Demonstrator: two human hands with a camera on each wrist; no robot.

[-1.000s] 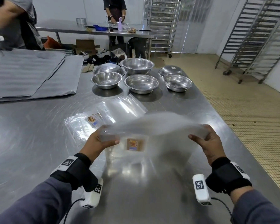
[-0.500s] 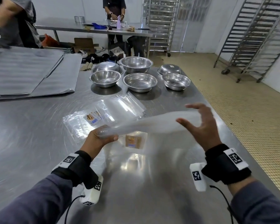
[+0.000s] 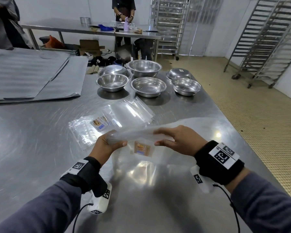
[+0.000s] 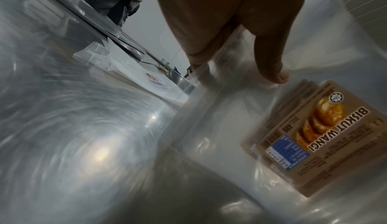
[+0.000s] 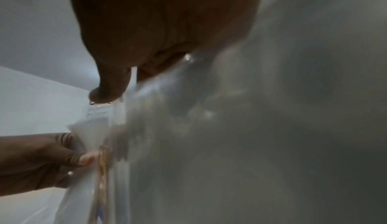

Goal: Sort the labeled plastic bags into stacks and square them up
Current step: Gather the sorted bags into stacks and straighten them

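A stack of clear plastic bags with a brown biscuit label stands on edge on the steel table. My left hand grips its upper left corner, thumb toward me. My right hand pinches the top edge near the middle, fingers over and thumb under. The left wrist view shows the label below my thumb. A blurred right wrist view shows my left hand on the bags. A second pile of clear bags with a lighter label lies flat just beyond.
Several steel bowls stand at the table's far side. Grey folded sheets cover the far left. The table's right edge drops to a tiled floor with wheeled racks. Two other people stand in the background.
My right hand let go of the stack's right end, opened, then slid left and took the top edge close to my left hand. The left hand kept its grip.
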